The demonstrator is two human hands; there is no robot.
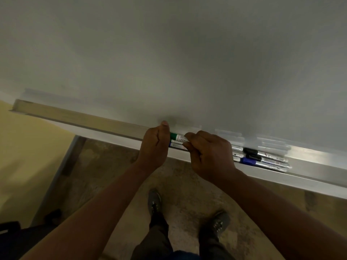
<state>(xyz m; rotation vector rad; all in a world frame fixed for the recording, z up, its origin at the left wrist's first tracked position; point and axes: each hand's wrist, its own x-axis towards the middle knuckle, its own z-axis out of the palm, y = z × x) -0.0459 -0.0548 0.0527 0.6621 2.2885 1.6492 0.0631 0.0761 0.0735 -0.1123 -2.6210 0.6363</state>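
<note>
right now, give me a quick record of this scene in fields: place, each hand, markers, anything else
place: whiteboard with a metal tray along its bottom edge
left hand: fingers curled at the cap end of the green marker, thumb up against the board
right hand: fingers curled on the same marker's white barrel
second marker: lies in the tray just below
spare markers: three in the tray right of the hands, two black caps, one blue
shoes: on the floor below
</note>
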